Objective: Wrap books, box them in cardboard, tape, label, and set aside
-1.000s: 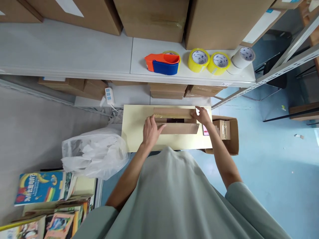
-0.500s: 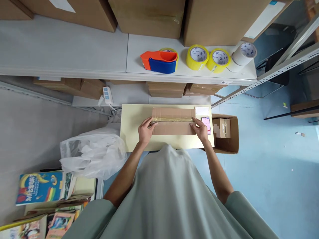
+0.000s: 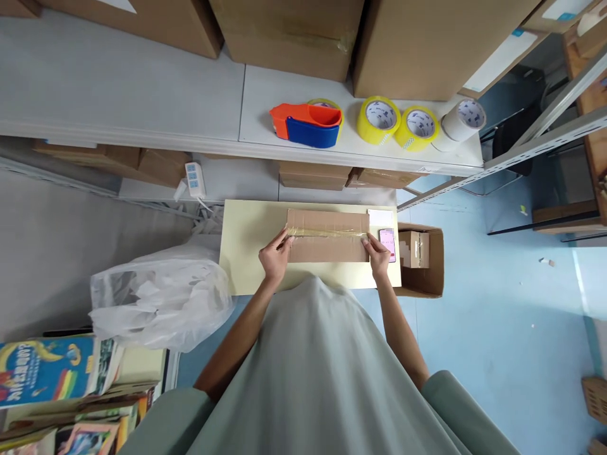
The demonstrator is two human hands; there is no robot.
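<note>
A flat brown cardboard box (image 3: pixel 328 249) rests on the pale yellow tabletop (image 3: pixel 251 253), long side toward me. A strip of clear yellowish packing tape (image 3: pixel 327 232) runs along its middle seam. At the box's left end, my left hand (image 3: pixel 275 254) pinches the edge near the seam. Opposite it, my right hand (image 3: pixel 376 254) grips the right end with thumb and fingers at the tape's end. A phone with a pink screen (image 3: pixel 387 244) lies just right of my right hand, below a white card (image 3: pixel 380 217).
On the grey shelf (image 3: pixel 180 95) ahead sit an orange and blue tape dispenser (image 3: pixel 310 125), yellow tape rolls (image 3: pixel 378 120) and large cartons (image 3: pixel 289 38). An open carton (image 3: pixel 436 265) holding a smaller box stands right of the table. Left are a plastic bag (image 3: pixel 161 297) and books (image 3: pixel 47 370).
My view has shifted slightly, so the scene sits a little differently. Both hands remain at the box's ends, with the right fingers drawn closer together at the tape's end.
</note>
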